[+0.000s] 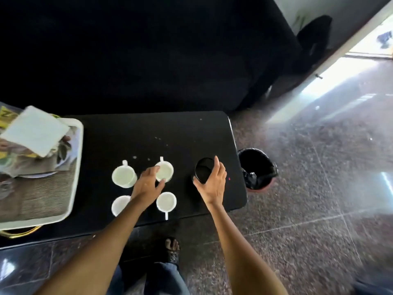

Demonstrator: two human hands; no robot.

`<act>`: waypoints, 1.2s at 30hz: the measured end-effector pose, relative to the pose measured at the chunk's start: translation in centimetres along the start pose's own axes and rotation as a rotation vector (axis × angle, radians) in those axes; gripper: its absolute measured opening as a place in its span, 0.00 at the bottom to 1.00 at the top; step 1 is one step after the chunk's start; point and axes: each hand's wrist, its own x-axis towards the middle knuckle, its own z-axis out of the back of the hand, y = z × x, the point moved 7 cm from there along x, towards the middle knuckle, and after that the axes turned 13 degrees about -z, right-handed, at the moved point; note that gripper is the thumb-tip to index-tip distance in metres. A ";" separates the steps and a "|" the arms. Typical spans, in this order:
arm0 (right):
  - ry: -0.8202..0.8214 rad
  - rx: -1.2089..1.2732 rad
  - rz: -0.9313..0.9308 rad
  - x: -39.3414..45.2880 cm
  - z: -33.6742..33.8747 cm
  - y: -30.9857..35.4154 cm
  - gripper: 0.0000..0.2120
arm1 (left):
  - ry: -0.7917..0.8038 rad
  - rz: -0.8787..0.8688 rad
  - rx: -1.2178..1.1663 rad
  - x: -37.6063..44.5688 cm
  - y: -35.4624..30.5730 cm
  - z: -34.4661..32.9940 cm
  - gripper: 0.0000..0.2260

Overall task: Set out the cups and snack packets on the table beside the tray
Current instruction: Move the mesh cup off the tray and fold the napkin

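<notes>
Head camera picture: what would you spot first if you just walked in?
Four white cups in a square on the black table. The left hand touches the far right cup, the right hand grips a black pot. A tray of packets sits at the left.

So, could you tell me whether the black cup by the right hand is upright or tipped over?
Upright. The black cup stands on the black table with its round mouth facing up, and the right hand is wrapped around its side.
</notes>
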 end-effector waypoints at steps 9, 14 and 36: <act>0.014 -0.092 -0.092 1.3 0.5 -7.4 0.43 | 0.084 -0.014 0.054 0.6 -2.4 -5.0 0.20; 0.032 -0.246 -0.058 1.2 -0.2 -5.5 0.45 | 0.042 0.011 0.055 0.0 -1.2 -3.6 0.19; 0.459 -0.302 0.642 -11.4 -27.6 32.3 0.24 | -0.287 0.507 -0.094 -7.1 28.5 19.7 0.18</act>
